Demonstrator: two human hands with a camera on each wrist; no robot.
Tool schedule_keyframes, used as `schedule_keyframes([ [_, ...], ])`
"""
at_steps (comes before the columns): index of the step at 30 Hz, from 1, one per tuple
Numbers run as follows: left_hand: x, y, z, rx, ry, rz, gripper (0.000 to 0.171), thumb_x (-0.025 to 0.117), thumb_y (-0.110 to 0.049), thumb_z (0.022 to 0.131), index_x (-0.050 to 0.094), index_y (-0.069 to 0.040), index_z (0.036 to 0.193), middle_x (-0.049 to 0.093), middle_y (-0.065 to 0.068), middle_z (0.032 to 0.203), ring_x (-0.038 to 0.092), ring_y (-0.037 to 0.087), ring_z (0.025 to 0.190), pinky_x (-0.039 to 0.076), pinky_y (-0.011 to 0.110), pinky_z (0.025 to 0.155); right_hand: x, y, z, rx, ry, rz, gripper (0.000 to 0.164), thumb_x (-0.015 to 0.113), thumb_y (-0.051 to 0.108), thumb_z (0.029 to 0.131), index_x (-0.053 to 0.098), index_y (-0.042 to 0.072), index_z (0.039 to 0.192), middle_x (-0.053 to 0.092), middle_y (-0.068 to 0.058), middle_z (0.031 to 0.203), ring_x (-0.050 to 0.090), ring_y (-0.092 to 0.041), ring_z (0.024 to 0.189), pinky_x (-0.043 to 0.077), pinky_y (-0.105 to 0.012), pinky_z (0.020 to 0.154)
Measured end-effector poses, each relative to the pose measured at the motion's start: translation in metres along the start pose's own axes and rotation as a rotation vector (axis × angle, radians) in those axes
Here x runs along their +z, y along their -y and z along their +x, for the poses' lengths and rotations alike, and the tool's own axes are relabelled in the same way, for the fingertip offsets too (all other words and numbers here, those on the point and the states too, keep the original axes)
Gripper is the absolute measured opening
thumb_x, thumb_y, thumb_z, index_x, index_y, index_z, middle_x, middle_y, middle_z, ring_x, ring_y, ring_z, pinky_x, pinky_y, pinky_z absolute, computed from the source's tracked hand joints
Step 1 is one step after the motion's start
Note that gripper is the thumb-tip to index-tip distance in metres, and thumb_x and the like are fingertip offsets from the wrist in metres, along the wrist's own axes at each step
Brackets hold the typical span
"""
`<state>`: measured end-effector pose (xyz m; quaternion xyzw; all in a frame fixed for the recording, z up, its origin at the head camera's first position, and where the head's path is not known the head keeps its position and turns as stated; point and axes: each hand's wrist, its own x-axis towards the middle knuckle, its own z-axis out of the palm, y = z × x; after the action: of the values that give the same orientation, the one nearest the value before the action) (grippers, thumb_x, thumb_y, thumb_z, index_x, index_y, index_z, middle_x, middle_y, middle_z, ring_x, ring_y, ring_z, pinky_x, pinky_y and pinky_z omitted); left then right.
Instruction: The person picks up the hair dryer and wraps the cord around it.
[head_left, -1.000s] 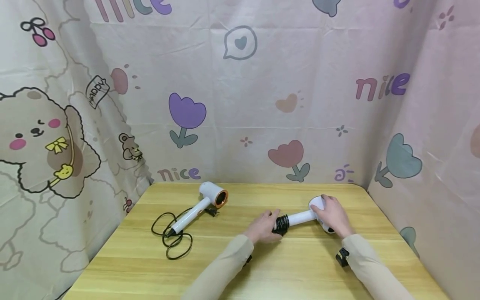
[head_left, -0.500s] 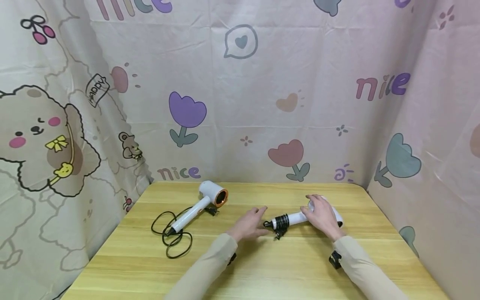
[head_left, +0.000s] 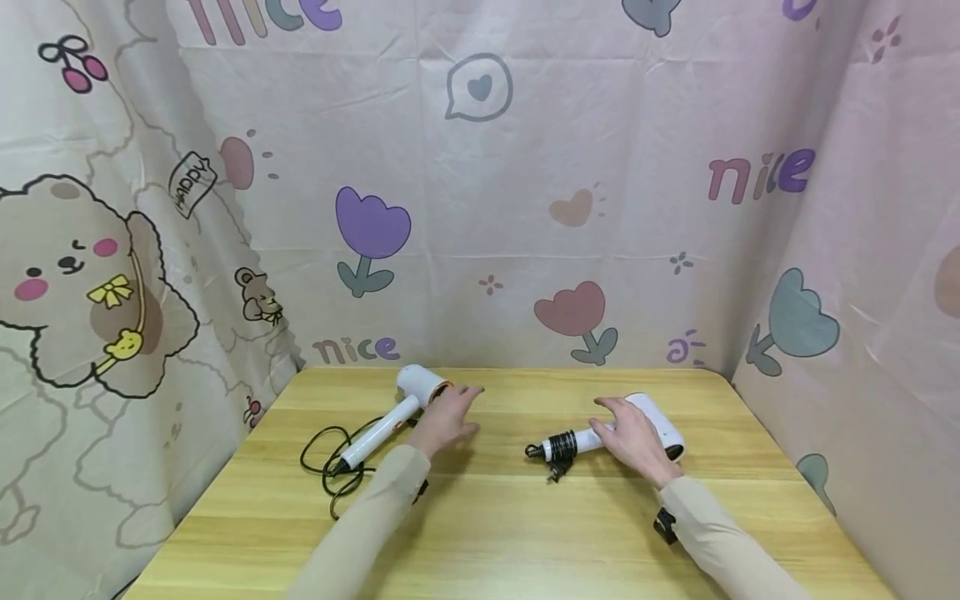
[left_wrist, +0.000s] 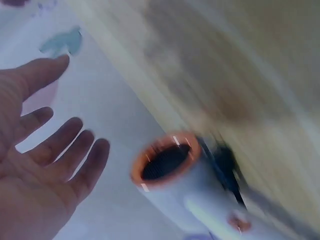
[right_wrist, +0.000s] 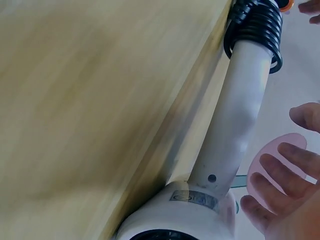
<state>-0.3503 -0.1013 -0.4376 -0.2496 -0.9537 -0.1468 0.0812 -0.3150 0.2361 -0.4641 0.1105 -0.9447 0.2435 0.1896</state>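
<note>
Two white hair dryers lie on the wooden table [head_left: 480,533]. My left hand [head_left: 444,421] hovers beside the head of the left hair dryer [head_left: 381,432], fingers spread and holding nothing; in the head view it covers part of the nozzle. The left wrist view shows its orange-rimmed nozzle [left_wrist: 167,161] apart from the fingers. My right hand [head_left: 633,437] is over the right hair dryer [head_left: 657,421], where handle and head meet. In the right wrist view its relaxed fingers [right_wrist: 285,175] stand beside the white handle [right_wrist: 235,115]. A black cord [head_left: 562,447] is coiled around that handle's end.
The left dryer's black cord [head_left: 318,433] lies in loose loops around its handle end. A patterned curtain [head_left: 480,208] hangs behind the table and along both sides.
My left hand has left the coiled cord and moved left to the other hair dryer. My right hand has come off the right dryer's head and shifted left; that dryer's head has turned slightly.
</note>
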Motion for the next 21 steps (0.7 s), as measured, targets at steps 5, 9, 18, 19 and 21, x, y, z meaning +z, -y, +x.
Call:
schedule_keyframes([
  [5,-0.010,0.027,0.005,-0.025,-0.101,0.131,0.069,0.082,-0.008,0.077,0.050,-0.008,0.139,0.053,0.021,0.136,0.049,0.040,0.126,0.050,0.057,0.094,0.002,0.004,0.001,-0.020,0.002,-0.007,0.046,0.068,0.026,0.091,0.059,0.002,0.130,0.060,-0.024,0.130,0.056,-0.043,0.118,0.045,-0.060,0.099],
  [9,-0.013,0.043,0.007,-0.059,-0.152,0.220,0.070,0.083,-0.005,0.074,0.052,-0.009,0.137,0.052,0.021,0.138,0.047,0.041,0.128,0.050,0.060,0.088,0.005,0.010,0.002,-0.042,0.008,0.003,0.045,0.068,0.026,0.090,0.061,0.002,0.128,0.061,-0.023,0.128,0.058,-0.041,0.117,0.047,-0.059,0.098],
  [18,-0.009,0.061,0.015,-0.090,-0.061,0.250,0.062,0.075,-0.011,0.085,0.048,-0.012,0.141,0.049,0.019,0.143,0.043,0.043,0.133,0.045,0.066,0.094,0.011,0.019,0.004,-0.038,0.018,0.045,0.044,0.069,0.026,0.090,0.062,0.004,0.127,0.060,-0.020,0.131,0.057,-0.039,0.120,0.045,-0.057,0.101],
  [19,-0.008,0.063,0.015,-0.087,-0.041,0.252,0.063,0.075,-0.010,0.085,0.047,-0.011,0.142,0.049,0.019,0.143,0.043,0.043,0.133,0.046,0.066,0.094,0.012,0.020,0.004,-0.032,0.022,0.052,0.043,0.069,0.027,0.090,0.062,0.005,0.127,0.060,-0.019,0.132,0.056,-0.038,0.121,0.045,-0.057,0.102],
  [21,-0.008,0.067,0.015,-0.078,-0.012,0.275,0.064,0.074,-0.005,0.084,0.048,-0.011,0.142,0.050,0.018,0.142,0.044,0.043,0.131,0.048,0.064,0.092,0.012,0.020,0.003,-0.033,0.024,0.055,0.043,0.069,0.027,0.090,0.062,0.005,0.126,0.058,-0.020,0.133,0.056,-0.038,0.121,0.045,-0.057,0.102],
])
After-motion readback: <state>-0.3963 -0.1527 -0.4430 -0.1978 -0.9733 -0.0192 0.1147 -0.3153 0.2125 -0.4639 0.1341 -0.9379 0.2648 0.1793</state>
